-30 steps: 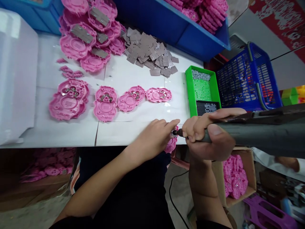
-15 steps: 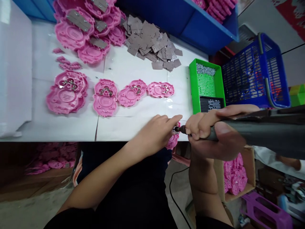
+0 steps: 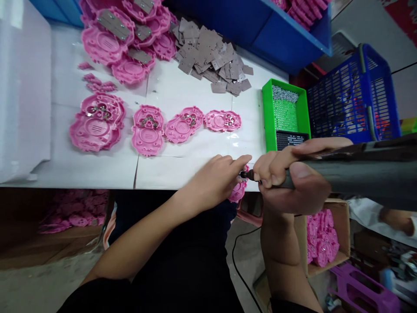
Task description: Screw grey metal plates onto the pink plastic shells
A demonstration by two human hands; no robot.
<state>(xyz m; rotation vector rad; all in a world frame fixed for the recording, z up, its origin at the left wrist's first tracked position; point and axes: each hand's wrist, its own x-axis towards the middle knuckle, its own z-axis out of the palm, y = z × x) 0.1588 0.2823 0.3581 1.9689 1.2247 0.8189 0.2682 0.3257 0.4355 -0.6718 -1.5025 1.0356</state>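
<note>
Now we are driving a screw at the near edge of the white table (image 3: 97,169).
Our right hand (image 3: 289,182) is gripping the grey electric screwdriver (image 3: 358,174) tightly, and our left hand (image 3: 216,182) is pinching the small pink plastic shell (image 3: 237,191) under the bit. The bit likely needs keeping square. Farther off, a row of pink shells (image 3: 182,126) and a green screw tray (image 3: 267,121) are waiting.

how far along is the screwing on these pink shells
Done, apparently: boxed shells in the cardboard box. In hand: the right hand holds the electric screwdriver, tip on a pink shell under the left hand. Left: four shells in a row, plus the far pile with metal plates.
</note>
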